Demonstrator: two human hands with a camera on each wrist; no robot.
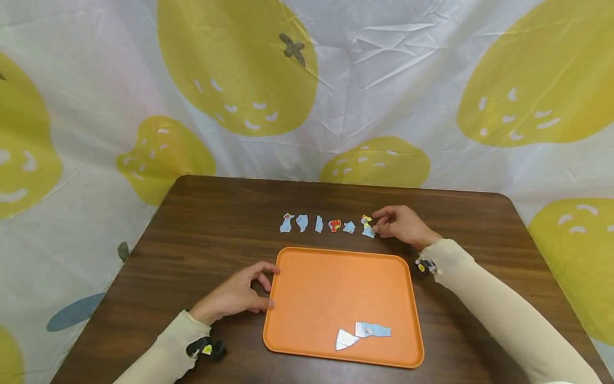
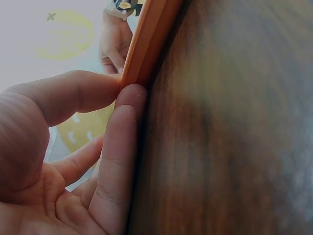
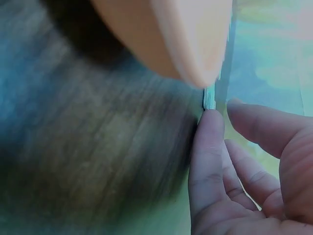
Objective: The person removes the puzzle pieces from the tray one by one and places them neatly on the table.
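Observation:
My left hand [image 1: 237,292] is at the left side of an orange tray [image 1: 336,282]; in the left wrist view its thumb and a finger grip the rim. Beyond the tray, my right hand [image 1: 403,226] reaches to a blue-and-yellow printed puzzle piece [image 1: 368,230] at the right end of a row. In the right wrist view a straight fingertip meets the thin edge of this piece [image 3: 209,98], while the thumb stands a little off it. Two pale blue pieces lie on the tray near its front edge: a wedge-shaped one [image 1: 345,340] and a longer one [image 1: 373,330].
Left of the right hand, the row holds several more flat pieces, among them a red-and-yellow one [image 1: 334,225], a star-like blue one [image 1: 349,228] and a narrow strip [image 1: 318,224]. All lie on a dark wooden table [image 1: 201,240]. Behind it hangs a fruit-printed cloth [image 1: 364,96].

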